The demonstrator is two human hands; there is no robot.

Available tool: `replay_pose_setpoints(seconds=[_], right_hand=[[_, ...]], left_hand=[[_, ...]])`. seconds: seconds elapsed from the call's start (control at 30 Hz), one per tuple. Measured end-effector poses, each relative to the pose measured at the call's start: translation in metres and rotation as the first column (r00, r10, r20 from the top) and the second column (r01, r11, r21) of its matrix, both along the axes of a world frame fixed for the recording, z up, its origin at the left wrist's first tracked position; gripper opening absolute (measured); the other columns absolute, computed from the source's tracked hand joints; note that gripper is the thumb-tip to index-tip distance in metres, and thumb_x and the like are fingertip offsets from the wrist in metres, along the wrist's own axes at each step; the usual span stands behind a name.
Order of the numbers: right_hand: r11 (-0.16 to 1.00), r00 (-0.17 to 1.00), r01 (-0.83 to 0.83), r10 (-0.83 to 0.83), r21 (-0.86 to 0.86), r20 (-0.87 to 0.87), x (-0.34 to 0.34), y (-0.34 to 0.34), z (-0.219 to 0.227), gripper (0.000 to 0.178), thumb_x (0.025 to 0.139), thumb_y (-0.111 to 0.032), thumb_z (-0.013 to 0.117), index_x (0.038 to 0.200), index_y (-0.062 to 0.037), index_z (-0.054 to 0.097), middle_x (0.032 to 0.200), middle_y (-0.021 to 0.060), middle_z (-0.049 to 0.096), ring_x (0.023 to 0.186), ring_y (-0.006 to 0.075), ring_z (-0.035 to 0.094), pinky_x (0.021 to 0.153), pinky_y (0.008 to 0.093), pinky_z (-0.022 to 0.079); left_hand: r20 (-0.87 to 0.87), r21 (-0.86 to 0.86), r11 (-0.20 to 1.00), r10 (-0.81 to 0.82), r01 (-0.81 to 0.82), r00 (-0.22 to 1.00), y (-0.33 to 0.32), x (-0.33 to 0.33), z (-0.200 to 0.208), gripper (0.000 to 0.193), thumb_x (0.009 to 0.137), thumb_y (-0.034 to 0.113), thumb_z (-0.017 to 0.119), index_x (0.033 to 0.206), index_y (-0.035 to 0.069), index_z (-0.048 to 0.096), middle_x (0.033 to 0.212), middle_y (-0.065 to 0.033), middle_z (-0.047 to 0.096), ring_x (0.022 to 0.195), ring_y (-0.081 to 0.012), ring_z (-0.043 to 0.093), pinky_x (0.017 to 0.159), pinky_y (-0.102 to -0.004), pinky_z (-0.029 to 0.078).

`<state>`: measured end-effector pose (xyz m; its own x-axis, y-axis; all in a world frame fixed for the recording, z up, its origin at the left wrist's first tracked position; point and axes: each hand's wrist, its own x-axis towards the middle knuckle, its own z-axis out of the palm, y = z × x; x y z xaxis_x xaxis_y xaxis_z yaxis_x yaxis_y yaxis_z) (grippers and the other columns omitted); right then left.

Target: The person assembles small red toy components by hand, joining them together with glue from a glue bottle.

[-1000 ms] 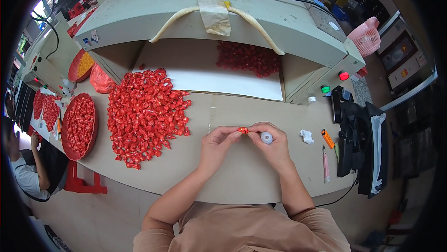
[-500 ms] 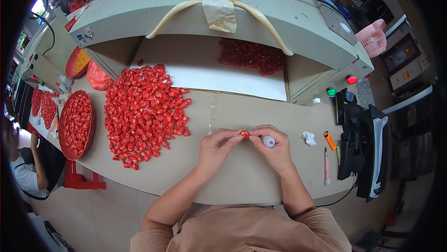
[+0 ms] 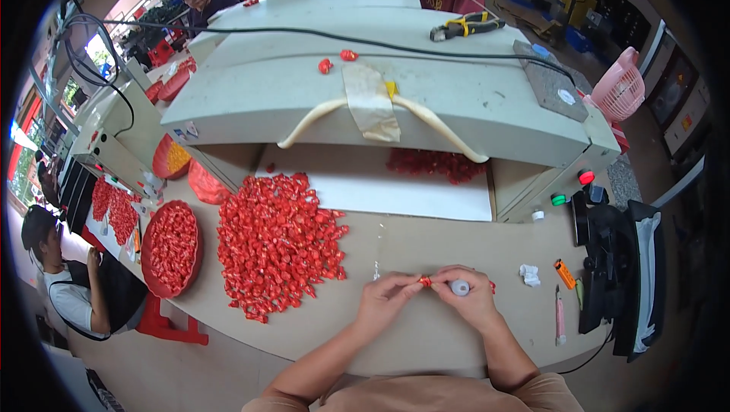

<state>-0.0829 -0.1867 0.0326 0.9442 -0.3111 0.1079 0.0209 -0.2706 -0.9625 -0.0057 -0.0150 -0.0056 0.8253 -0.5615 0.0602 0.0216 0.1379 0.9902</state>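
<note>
Over the tan tabletop, my left hand [image 3: 385, 302] pinches a small shiny red piece [image 3: 425, 281] from one side. From the other side, my right hand [image 3: 471, 299] pinches the same piece with thumb and finger. A small whitish squeeze bottle [image 3: 459, 287] is also tucked in my right hand, its rounded end facing up. A bit of red [image 3: 493, 287] shows at the outer side of that hand; I cannot tell whether it is held. To the left of my hands lies a big heap of similar red pieces [image 3: 280, 248].
Ahead stands a grey open-fronted housing [image 3: 471, 100] with more red pieces inside. At left is a red bowl [image 3: 196, 260] of pieces. Crumpled tissue [image 3: 530, 275], an orange lighter-like item [image 3: 564, 273] and a pink cutter [image 3: 560, 317] lie at right. A person [image 3: 72, 283] sits left.
The view has tilted upward, so the table sits lower in it and people behind the housing show. Both hands keep their pinch on the red piece. A red bit now shows beside my right hand.
</note>
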Motion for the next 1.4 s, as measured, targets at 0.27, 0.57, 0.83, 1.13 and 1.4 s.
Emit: replay_pose_setpoints(seconds=[0.27,0.57,0.83,1.13,1.4], right_hand=[[0.992,0.998,-0.061,0.063,0.110,-0.016,-0.004,-0.002,-0.008,0.014,0.082,-0.008,0.072,0.095,-0.0041,0.072,0.093,0.0056,0.072,0.082,0.0111,0.066,0.077,0.0243,0.051],[0.995,0.998,-0.053,0.056,0.081,-0.026,-0.005,-0.002,-0.009,0.014,0.080,-0.003,0.072,0.094,-0.0030,0.072,0.092,0.0061,0.071,0.083,0.0112,0.066,0.077,0.0234,0.051],[0.997,0.998,-0.042,0.045,0.064,-0.042,-0.004,-0.002,-0.004,0.013,0.080,-0.008,0.073,0.092,-0.0032,0.072,0.090,0.0057,0.072,0.080,0.0108,0.065,0.076,0.0234,0.051],[0.999,0.999,-0.035,0.037,0.032,-0.036,-0.004,-0.002,-0.004,0.013,0.081,-0.007,0.073,0.093,-0.0035,0.072,0.088,0.0063,0.071,0.078,0.0117,0.065,0.073,0.0236,0.051],[0.996,0.997,-0.051,0.054,0.068,-0.048,-0.003,-0.003,-0.005,0.014,0.081,-0.010,0.073,0.094,-0.0050,0.072,0.089,0.0065,0.071,0.078,0.0117,0.065,0.073,0.0238,0.050]], left_hand=[[-0.034,-0.012,1.000,-0.012,0.012,0.999,0.004,-0.006,0.002,0.016,0.090,0.002,0.063,0.105,-0.003,0.067,0.103,-0.0089,0.068,0.090,-0.0117,0.064,0.079,-0.0237,0.051],[-0.117,-0.082,0.996,-0.032,0.022,0.993,0.001,-0.007,0.001,0.016,0.091,0.007,0.065,0.105,-0.002,0.068,0.098,-0.0063,0.068,0.090,-0.0100,0.062,0.079,-0.0236,0.050],[-0.091,-0.062,0.997,-0.048,0.042,0.995,0.002,-0.006,-0.003,0.016,0.092,0.007,0.063,0.106,0.000,0.067,0.099,-0.0061,0.067,0.090,-0.0101,0.063,0.079,-0.0229,0.051],[-0.079,-0.048,0.997,-0.057,0.053,0.995,0.003,-0.006,-0.006,0.016,0.092,0.004,0.062,0.107,-0.001,0.066,0.102,-0.0068,0.069,0.093,-0.0101,0.063,0.083,-0.0240,0.051],[-0.107,-0.049,0.997,-0.060,0.055,0.992,0.002,-0.005,-0.006,0.016,0.092,0.003,0.062,0.106,-0.001,0.066,0.102,-0.0063,0.069,0.093,-0.0101,0.063,0.083,-0.0240,0.051]])
